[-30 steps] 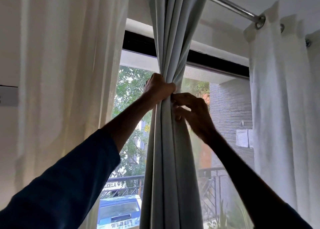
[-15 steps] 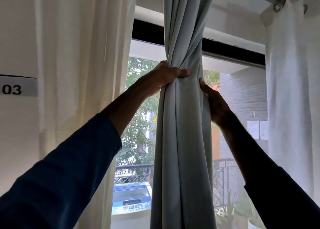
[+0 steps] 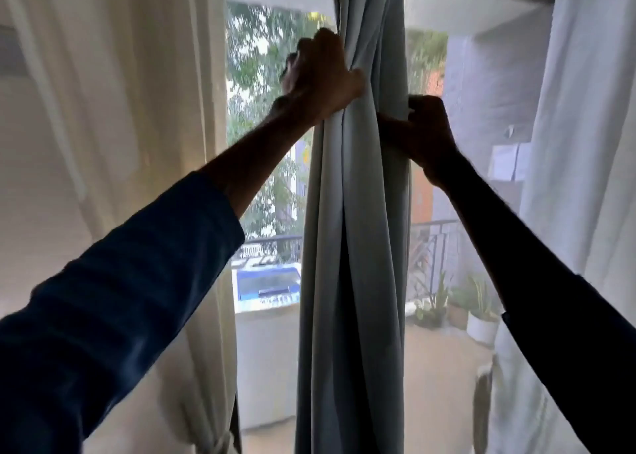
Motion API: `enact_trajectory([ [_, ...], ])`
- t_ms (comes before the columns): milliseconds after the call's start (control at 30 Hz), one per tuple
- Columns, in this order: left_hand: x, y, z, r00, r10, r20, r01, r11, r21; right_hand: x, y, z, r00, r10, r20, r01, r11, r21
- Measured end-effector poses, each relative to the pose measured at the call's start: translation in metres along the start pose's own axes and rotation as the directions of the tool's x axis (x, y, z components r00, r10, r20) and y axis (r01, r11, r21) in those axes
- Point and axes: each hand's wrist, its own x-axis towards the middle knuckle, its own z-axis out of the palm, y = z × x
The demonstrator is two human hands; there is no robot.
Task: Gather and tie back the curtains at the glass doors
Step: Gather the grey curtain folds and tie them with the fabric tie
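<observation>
two hands are on the grey curtain [image 3: 354, 264], which hangs bunched into one thick column in the middle of the glass doors [image 3: 261, 144], between a cream curtain [image 3: 137, 126] on the left and a white sheer [image 3: 585, 144] on the right. the left hand [image 3: 323, 75] is closed around the bundle high up, its thumb across the front folds. the right hand [image 3: 425, 133] sits a little lower on the opposite edge, its fingers curled into the outer folds. no tie or band shows — whether one lies behind the cloth i cannot tell. the step looks like cinching the gather. to do it well, the left grip should hold the neck firm while the right sweeps loose outer folds inward — then the binding goes at that narrowed point, snug enough not to slide down.
</observation>
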Motion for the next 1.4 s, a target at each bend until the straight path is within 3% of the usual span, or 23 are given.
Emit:
enact_trajectory([
  [100,-0.042,-0.009,0.03,0.997,-0.054,0.05,0.054,0.999,-0.004,-0.037,0.018,0.02,0.992,-0.068,-0.109,0.049,0.984,-0.17],
  [200,-0.075,-0.009,0.05,0.996,-0.072,0.052,0.069,0.995,0.068,-0.076,0.026,0.035,0.98,-0.13,-0.153,0.093,0.969,-0.228],
  [533,-0.135,-0.016,0.079,0.968,-0.191,0.16,0.19,0.982,0.021,-0.171,0.033,0.054,0.988,-0.113,-0.104,0.058,0.9,-0.432],
  [733,-0.155,-0.022,0.1,0.961,-0.236,0.144,0.255,0.958,-0.133,-0.209,0.041,0.057,0.99,-0.136,-0.029,0.115,0.919,-0.376],
  [833,-0.168,-0.028,0.105,0.942,-0.215,0.256,0.304,0.869,-0.391,-0.221,0.053,0.053,0.989,-0.146,0.04,0.15,0.918,-0.368],
  [933,-0.183,-0.041,0.12,0.927,-0.187,0.327,0.341,0.784,-0.519,-0.235,0.07,0.048,0.983,-0.164,0.085,0.183,0.925,-0.333],
  [1100,-0.229,-0.068,0.153,0.903,-0.264,0.338,0.394,0.822,-0.411,-0.279,0.1,0.049,0.982,-0.166,0.087,0.183,0.95,-0.252],
  [1267,-0.271,-0.085,0.173,0.82,-0.346,0.455,0.551,0.692,-0.467,-0.319,0.133,0.049,0.982,-0.132,0.135,0.157,0.968,-0.195],
  [1400,-0.305,-0.101,0.185,0.799,-0.343,0.494,0.576,0.672,-0.465,-0.347,0.154,0.048,0.972,-0.128,0.197,0.155,0.979,-0.128],
])
